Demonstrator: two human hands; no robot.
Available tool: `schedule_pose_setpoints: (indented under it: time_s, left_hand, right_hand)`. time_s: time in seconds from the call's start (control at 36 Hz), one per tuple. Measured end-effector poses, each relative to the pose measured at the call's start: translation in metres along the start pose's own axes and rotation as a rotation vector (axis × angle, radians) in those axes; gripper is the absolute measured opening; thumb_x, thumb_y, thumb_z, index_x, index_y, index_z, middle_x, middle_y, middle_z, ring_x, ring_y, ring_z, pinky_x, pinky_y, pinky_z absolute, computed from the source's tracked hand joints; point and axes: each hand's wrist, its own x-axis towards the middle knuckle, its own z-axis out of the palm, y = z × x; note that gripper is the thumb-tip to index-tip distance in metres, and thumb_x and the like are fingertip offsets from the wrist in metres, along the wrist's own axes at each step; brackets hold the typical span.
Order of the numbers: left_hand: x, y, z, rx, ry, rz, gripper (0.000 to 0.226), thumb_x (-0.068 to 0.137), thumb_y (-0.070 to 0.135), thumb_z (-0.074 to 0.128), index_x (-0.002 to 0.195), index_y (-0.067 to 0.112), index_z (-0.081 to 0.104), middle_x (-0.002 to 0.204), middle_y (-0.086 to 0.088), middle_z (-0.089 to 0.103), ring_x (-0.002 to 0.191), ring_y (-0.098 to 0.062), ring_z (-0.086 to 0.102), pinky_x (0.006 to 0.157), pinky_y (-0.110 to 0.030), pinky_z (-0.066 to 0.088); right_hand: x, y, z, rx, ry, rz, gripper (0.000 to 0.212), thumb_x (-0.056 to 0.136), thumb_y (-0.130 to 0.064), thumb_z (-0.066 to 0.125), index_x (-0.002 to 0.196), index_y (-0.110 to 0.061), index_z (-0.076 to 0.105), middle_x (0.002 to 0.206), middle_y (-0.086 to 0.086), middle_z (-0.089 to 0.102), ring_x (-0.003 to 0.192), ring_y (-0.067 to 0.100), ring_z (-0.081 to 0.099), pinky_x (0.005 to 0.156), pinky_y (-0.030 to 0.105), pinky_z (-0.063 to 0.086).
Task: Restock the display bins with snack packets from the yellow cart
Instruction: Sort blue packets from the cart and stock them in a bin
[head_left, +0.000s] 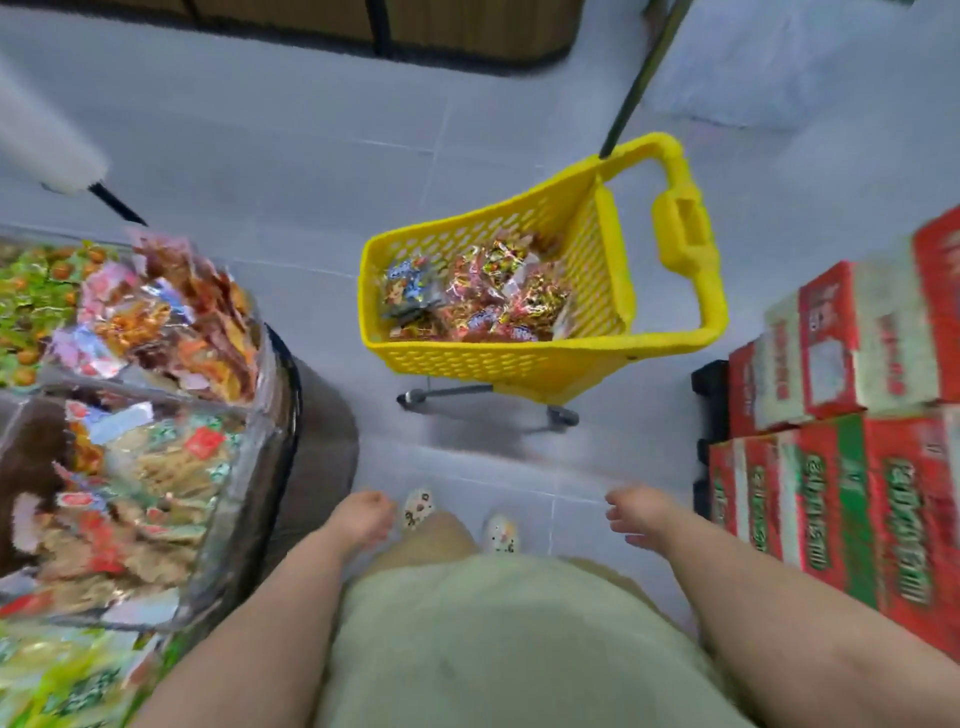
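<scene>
Left hand (363, 519): empty, fingers loosely curled, hanging low just beside the bin wall. Right hand (636, 517): empty, fingers slack and slightly apart, near the cartons.

Display bins (254, 457): left of the aisle, clear-walled, several compartments. The one nearest the cart is heaped above its rim. Risk: more packets laid on that heap probably slide over the wall onto the floor (270, 156).

Cartons (857, 493): red and green, stacked at right, narrowing the aisle. Risk: an elbow catches them on the reach.

Yellow cart (493, 361): on wheels, straight ahead, well apart from both hands. Risk: a lean on its rim may roll it away, and its low frame sits close to the feet.

Snack packets (483, 296): loose mixed pile in the cart's bottom. Risk: the glossy wrappers likely slip from an overfull handful, and the mixed kinds invite sorting into the wrong compartment.
</scene>
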Motion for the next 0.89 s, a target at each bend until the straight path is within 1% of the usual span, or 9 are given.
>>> schedule_pose_setpoints:
  time_s: [0.14,0.22,0.31,0.39,0.5,0.61,0.75,0.81,0.89]
  left_hand:
    - [0.025,0.039,-0.001,0.101,-0.051,0.028,0.031,0.1,0.004,0.04,0.07,0.013,0.043,0.066,-0.008,0.047,0.054,-0.018,0.041,0.035,-0.017,0.029]
    - [0.046,0.055,-0.014,0.188,-0.063,0.024,0.027,0.099,0.01,0.044,0.072,0.012,0.048,0.07,-0.008,0.052,0.055,-0.019,0.046,0.044,-0.021,0.028]
    - [0.07,0.068,-0.035,0.217,-0.087,-0.013,0.023,0.097,0.014,0.046,0.074,0.011,0.051,0.07,-0.007,0.053,0.051,-0.018,0.045,0.047,-0.022,0.025]
    - [0.093,0.084,-0.059,0.267,-0.099,-0.045,0.02,0.095,0.016,0.046,0.078,0.011,0.053,0.07,-0.006,0.054,0.049,-0.018,0.046,0.048,-0.02,0.025]
    - [0.118,0.117,-0.092,0.274,-0.094,-0.055,0.025,0.096,0.009,0.044,0.071,0.009,0.049,0.06,-0.006,0.047,0.044,-0.018,0.038,0.042,-0.019,0.024]
    - [0.144,0.153,-0.125,0.265,-0.099,-0.054,0.023,0.097,0.007,0.041,0.075,0.01,0.046,0.062,-0.007,0.046,0.042,-0.014,0.04,0.038,-0.015,0.023]
    - [0.179,0.195,-0.153,0.313,-0.121,-0.034,0.021,0.098,0.022,0.045,0.082,0.012,0.054,0.069,-0.007,0.051,0.052,-0.017,0.041,0.045,-0.022,0.026]
    - [0.19,0.211,-0.159,0.329,-0.131,-0.03,0.02,0.098,0.021,0.044,0.085,0.011,0.055,0.076,-0.01,0.053,0.057,-0.02,0.042,0.048,-0.024,0.026]
    - [0.198,0.229,-0.162,0.289,-0.11,-0.022,0.019,0.097,0.018,0.044,0.081,0.01,0.052,0.08,-0.012,0.053,0.066,-0.022,0.046,0.05,-0.025,0.028]
  right_hand:
    - [0.014,-0.002,-0.014,0.087,-0.01,0.042,0.009,0.095,-0.014,0.047,0.102,-0.01,0.048,0.079,0.004,0.053,0.066,0.014,0.05,0.073,0.029,0.036]
    - [0.024,-0.019,-0.016,0.09,-0.032,0.04,0.009,0.095,-0.018,0.048,0.099,-0.011,0.049,0.085,0.004,0.054,0.071,0.014,0.052,0.076,0.03,0.038]
    - [0.033,-0.047,-0.016,0.105,-0.042,0.035,0.006,0.094,-0.02,0.047,0.092,-0.015,0.049,0.084,0.002,0.054,0.069,0.012,0.053,0.071,0.028,0.039]
    - [0.043,-0.085,-0.015,0.101,-0.031,0.019,0.01,0.094,-0.02,0.045,0.085,-0.017,0.047,0.083,0.001,0.053,0.067,0.011,0.052,0.064,0.025,0.037]
    - [0.053,-0.139,-0.009,0.11,0.001,-0.019,0.016,0.095,-0.015,0.043,0.079,-0.016,0.045,0.074,0.001,0.049,0.061,0.01,0.048,0.057,0.023,0.031]
    - [0.057,-0.197,-0.003,0.108,-0.011,-0.058,0.015,0.094,-0.015,0.045,0.08,-0.016,0.047,0.07,0.001,0.048,0.059,0.011,0.044,0.055,0.022,0.031]
    - [0.066,-0.268,-0.001,0.064,-0.024,-0.139,0.023,0.093,-0.012,0.05,0.071,-0.02,0.049,0.073,-0.003,0.05,0.062,0.007,0.047,0.057,0.02,0.04]
    - [0.068,-0.291,0.0,0.015,-0.046,-0.139,0.027,0.094,-0.01,0.046,0.068,-0.019,0.047,0.071,-0.003,0.047,0.061,0.007,0.046,0.056,0.019,0.039]
    - [0.075,-0.315,0.006,-0.05,-0.083,-0.127,0.026,0.096,-0.01,0.039,0.071,-0.013,0.045,0.071,0.003,0.045,0.061,0.014,0.045,0.055,0.025,0.037]
